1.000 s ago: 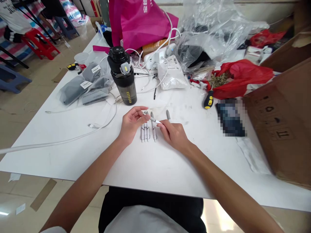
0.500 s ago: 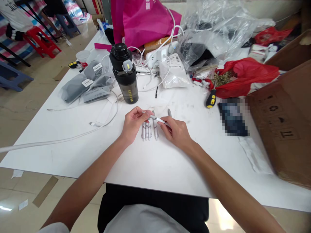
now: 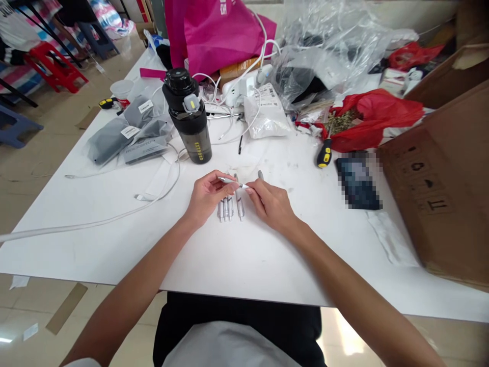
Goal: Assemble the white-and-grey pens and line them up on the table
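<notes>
A white and grey pen (image 3: 226,180) is held between both hands above the table. My left hand (image 3: 208,196) pinches its left part between thumb and fingers, the grey end sticking out. With closed fingertips my right hand (image 3: 273,204) grips the other end, which those fingers mostly hide. Beneath the hands lie several clear and white pens (image 3: 225,210) side by side, partly covered by my left hand. One more clear pen (image 3: 240,206) rests a little to their right. Behind my right hand shows the grey end of another pen (image 3: 260,175).
A black bottle (image 3: 191,122) stands behind my left hand. White cables (image 3: 114,220) cross the table's left side. A black and yellow screwdriver (image 3: 324,153), a blurred-out dark item (image 3: 359,181) and a cardboard box (image 3: 439,188) are on the right. Bags (image 3: 225,35) crowd the back.
The held pen has shifted in my fingers: its grey end now pokes out above my left thumb, and my right fingers sit further along the other end. The view has shifted slightly.
</notes>
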`<state>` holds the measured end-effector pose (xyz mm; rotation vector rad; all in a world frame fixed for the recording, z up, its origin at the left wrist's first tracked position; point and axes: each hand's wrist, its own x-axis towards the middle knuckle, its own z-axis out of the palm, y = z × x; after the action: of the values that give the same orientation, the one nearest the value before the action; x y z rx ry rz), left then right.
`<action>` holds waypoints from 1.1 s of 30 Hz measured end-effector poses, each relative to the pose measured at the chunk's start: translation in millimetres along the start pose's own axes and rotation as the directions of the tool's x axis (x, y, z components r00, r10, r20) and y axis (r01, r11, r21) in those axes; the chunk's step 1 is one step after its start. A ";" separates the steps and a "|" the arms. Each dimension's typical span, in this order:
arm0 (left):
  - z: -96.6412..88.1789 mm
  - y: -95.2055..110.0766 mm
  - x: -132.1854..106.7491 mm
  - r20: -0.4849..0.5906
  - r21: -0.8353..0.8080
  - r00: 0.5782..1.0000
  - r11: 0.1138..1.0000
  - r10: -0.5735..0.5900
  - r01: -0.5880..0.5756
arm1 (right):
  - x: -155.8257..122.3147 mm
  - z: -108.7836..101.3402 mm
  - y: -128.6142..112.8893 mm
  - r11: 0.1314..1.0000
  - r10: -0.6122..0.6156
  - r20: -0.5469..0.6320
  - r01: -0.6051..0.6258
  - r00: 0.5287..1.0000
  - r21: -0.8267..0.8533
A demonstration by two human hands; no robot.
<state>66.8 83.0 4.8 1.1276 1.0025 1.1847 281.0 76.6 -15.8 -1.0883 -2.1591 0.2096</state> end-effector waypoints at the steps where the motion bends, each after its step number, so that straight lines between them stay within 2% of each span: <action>1: 0.9 -0.1 -0.2 -0.002 -0.008 1.000 1.000 0.000 0.000 | -0.1 1.0 1.0 1.000 0.004 0.005 -0.004 1.000 0.002; 9: 3.2 3.6 1.1 0.004 -0.055 1.000 0.998 -0.003 0.003 | -6.0 8.4 12.0 0.992 0.105 0.005 -0.105 0.995 0.075; 14: 1.6 4.1 2.6 -0.006 -0.095 1.000 0.995 -0.004 0.003 | 0.5 -0.4 5.9 0.999 0.031 0.003 -0.031 1.000 -0.009; 21: -0.1 4.4 5.8 -0.087 -0.189 0.995 0.982 -0.039 0.022 | 1.4 -0.6 8.6 1.000 0.026 -0.037 -0.026 0.999 -0.013; 28: -2.4 2.2 5.0 -0.061 -0.126 0.998 0.992 -0.006 -0.001 | 0.9 0.9 10.7 1.000 0.003 -0.057 -0.003 0.998 -0.015; 33: -1.0 0.2 3.4 0.025 -0.084 1.000 0.996 -0.011 0.013 | 0.7 1.8 8.6 0.999 -0.025 -0.046 0.024 0.999 -0.022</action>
<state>66.2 86.5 4.8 1.0655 0.9313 1.1904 285.1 82.8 -20.4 -1.0674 -2.1372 0.1487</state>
